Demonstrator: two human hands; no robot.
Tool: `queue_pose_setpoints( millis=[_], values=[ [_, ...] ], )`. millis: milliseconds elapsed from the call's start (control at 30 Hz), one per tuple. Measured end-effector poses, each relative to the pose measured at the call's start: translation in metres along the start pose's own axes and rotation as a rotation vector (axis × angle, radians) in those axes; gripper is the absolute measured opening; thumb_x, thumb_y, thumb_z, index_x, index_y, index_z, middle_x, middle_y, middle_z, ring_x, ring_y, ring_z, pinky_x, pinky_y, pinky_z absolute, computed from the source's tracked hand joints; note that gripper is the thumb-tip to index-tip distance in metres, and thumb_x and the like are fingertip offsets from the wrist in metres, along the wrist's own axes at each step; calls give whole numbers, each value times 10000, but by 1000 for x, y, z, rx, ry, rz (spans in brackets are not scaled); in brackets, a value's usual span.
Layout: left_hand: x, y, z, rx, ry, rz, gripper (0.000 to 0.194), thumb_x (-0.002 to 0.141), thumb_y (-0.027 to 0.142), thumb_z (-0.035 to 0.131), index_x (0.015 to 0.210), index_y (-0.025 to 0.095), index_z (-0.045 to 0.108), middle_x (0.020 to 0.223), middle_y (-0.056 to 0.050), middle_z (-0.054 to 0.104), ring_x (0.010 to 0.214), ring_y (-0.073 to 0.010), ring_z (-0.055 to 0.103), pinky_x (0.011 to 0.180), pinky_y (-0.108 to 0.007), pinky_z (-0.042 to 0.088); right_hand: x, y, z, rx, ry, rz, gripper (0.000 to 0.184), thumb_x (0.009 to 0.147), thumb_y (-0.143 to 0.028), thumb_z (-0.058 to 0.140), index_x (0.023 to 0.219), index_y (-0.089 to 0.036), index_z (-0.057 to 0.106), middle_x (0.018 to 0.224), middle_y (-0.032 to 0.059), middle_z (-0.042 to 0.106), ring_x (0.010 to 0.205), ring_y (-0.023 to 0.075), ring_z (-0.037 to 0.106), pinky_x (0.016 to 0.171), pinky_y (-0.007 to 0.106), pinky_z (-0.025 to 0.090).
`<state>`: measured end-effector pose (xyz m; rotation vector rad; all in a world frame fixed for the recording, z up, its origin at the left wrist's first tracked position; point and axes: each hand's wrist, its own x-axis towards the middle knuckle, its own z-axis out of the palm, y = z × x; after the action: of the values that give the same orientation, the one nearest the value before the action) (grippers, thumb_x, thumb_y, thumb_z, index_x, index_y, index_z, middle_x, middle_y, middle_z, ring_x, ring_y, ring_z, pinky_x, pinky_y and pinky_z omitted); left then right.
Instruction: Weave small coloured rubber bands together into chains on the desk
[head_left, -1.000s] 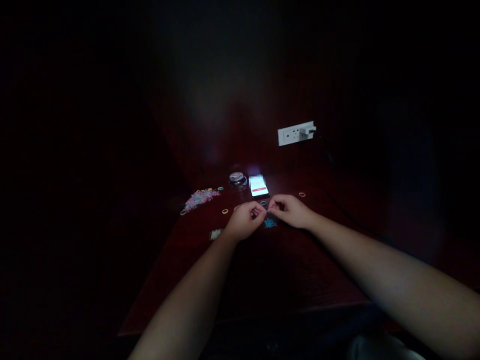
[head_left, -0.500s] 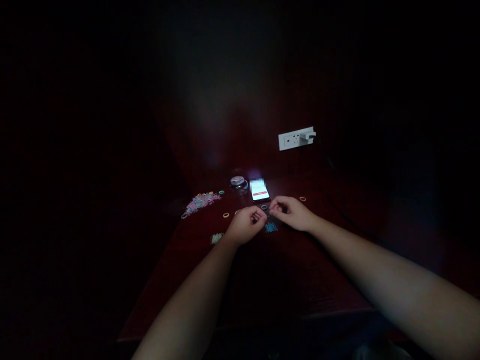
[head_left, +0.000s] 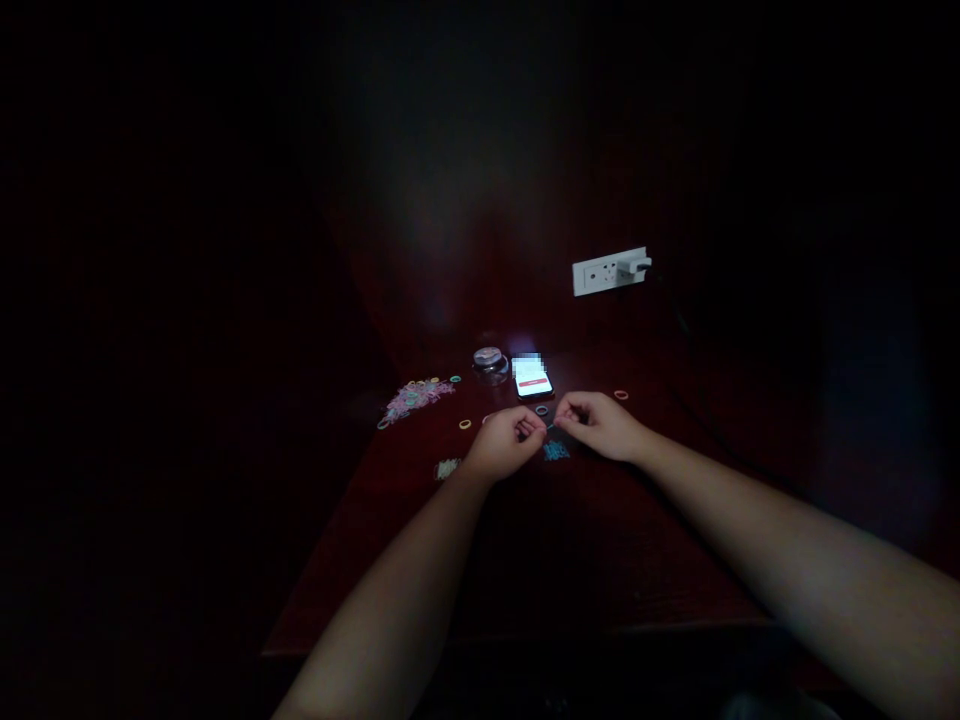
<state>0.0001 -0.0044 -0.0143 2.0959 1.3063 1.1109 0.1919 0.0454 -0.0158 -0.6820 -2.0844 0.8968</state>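
My left hand (head_left: 510, 442) and my right hand (head_left: 598, 424) face each other over the dark red table, fingertips pinched close together. A thin light-blue elastic band (head_left: 551, 427) shows between the fingertips, with both hands closed on it. Just below them lies a small pile of blue elastic bands (head_left: 556, 452). A pale yellow pile of bands (head_left: 448, 469) sits to the left of my left wrist. A lilac ring-shaped band (head_left: 541, 410) lies behind the gap between my hands, and a pink one (head_left: 621, 395) behind my right hand.
A large mixed heap of mostly pink bands (head_left: 416, 400) lies at the table's left edge. A yellow ring (head_left: 465, 424) is left of my left hand. Behind stand a lidded clear jar (head_left: 490, 367) and a lit phone (head_left: 534, 383). A wall socket (head_left: 609, 272) holds a plug with a cable.
The whole scene has shifted right and slightly up in view as my head moved. The light-blue band now shows more plainly between my fingertips; both hands stay pinched.
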Motion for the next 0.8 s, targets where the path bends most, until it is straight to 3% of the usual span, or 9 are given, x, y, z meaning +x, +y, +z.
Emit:
queue_pose_setpoints(
  millis=[800],
  values=[
    [0,4,-2,-3,28,-1,119,777,223,600,809,123,655,745,-34,657,630,-92,554,601,-197,449,-1,-10,0,-67,-5,13,214,823,-341,556,752,-140,575,642,-6,496,589,116,433,549,242,347]
  ],
)
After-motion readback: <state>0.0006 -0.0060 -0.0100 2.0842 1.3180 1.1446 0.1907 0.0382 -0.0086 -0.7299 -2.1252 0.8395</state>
